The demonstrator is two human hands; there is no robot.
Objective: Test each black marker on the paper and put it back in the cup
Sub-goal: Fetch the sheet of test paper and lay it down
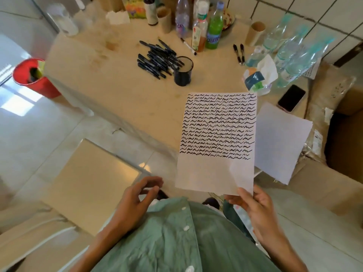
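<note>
My right hand pinches the bottom edge of a white paper, holding it up over the table's near edge; rows of black squiggles cover its upper two thirds. My left hand hangs near my chest with loosely curled fingers and holds nothing. A pile of several black markers lies on the beige table, touching the left side of a dark cup that looks empty. Two more black markers lie apart to the right, and one white marker lies by the bottles.
Several plastic bottles and cardboard tubes crowd the table's back. A crumpled bag, a black phone and a blank sheet lie at the right. A red bin stands left of the table. Cardboard boxes sit at far right.
</note>
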